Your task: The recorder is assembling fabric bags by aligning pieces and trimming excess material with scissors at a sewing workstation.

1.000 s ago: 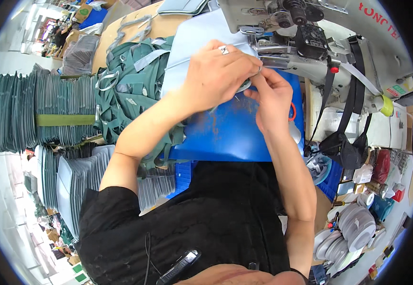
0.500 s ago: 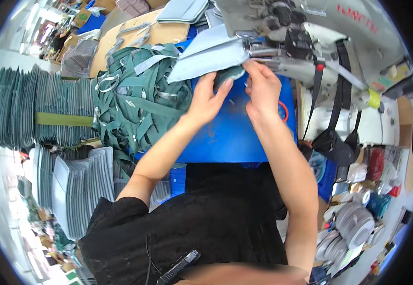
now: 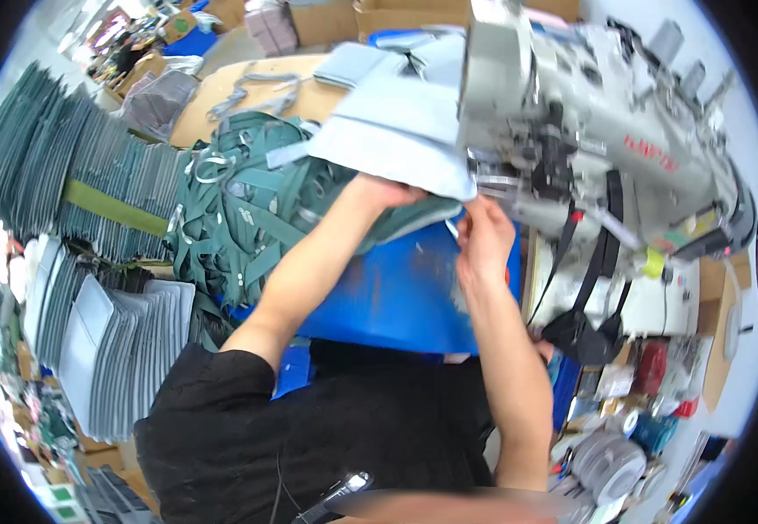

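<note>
A pale grey padded panel with dark green fabric beneath it extends under the head of the grey sewing machine. My left hand grips it from below, fingers mostly hidden under the pale flap. My right hand pinches the panel's edge beside the needle area, fingers curled. A heap of dark green straps and webbing lies left of the panel, partly on the blue work surface below my hands.
Tall stacks of green panels and pale grey panels stand at left. A wooden board and folded pieces lie behind. Black straps hang from the machine; reels and bags sit at lower right.
My left hand came off the top of the panel and moved beneath it. More dark green fabric shows under the pale flap. The view has shifted, showing more of the machine.
</note>
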### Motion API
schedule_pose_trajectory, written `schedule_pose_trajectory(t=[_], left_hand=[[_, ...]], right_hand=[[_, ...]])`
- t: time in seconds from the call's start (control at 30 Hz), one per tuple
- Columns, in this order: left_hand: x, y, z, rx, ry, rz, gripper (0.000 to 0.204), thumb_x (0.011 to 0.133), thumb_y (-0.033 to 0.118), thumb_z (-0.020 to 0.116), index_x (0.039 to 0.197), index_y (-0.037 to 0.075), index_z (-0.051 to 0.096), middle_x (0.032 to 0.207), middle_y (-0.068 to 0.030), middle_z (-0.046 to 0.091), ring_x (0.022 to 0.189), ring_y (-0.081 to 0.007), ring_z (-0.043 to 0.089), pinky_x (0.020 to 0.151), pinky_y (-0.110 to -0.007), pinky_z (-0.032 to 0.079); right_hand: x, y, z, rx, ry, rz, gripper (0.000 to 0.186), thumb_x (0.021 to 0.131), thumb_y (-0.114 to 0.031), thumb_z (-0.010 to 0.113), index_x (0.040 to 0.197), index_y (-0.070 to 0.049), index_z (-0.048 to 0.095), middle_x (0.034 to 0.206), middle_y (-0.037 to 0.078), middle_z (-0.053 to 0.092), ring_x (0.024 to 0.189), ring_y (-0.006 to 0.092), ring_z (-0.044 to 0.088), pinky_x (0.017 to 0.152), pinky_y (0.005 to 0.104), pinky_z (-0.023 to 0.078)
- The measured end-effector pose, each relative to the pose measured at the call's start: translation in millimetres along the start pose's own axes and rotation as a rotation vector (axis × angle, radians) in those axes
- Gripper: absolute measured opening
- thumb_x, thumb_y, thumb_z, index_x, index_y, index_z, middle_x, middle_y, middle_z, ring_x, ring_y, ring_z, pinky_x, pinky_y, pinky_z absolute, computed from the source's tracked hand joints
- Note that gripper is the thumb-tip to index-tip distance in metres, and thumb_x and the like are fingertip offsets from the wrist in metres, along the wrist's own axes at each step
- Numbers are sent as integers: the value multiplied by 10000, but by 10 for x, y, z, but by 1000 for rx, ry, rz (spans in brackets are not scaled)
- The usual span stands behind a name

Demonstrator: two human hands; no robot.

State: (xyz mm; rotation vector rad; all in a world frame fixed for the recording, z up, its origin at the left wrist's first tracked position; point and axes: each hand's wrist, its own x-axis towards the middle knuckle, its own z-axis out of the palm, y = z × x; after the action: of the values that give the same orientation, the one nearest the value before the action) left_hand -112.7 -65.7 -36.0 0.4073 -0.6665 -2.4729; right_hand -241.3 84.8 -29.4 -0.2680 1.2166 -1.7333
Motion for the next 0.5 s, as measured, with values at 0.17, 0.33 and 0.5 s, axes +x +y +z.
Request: schedule_pose_trajectory(t=[0.17,0.33,0.5], left_hand=[[-31,-622,-168,-249,55,295,371,1037,348,535,1256,66,632,1153,-110,692,1070,-270,647,966,-470,536],[-583,-824,-526,1127,358,373,364,904,217,774,1213,47,684,1095,-71,708,1021,-180,651,890,-348,533],[-1094,-234,232,2061,-38,778,129,698,27,711,799,52,636,1124,-126,699,774,-336,674,706,-403,564]], right_hand=[[-51,-93,122,-31,-11,-39,191,929,-152,753,1036,2,722,846,35,724,648,104,681,474,221,389],[-49,-95,82,91,-103,23,178,956,-163,743,1006,2,697,913,73,739,733,160,742,509,235,470],[-70,-87,31,91,-121,32,150,952,-147,728,988,-8,683,935,83,726,796,189,751,627,294,585]])
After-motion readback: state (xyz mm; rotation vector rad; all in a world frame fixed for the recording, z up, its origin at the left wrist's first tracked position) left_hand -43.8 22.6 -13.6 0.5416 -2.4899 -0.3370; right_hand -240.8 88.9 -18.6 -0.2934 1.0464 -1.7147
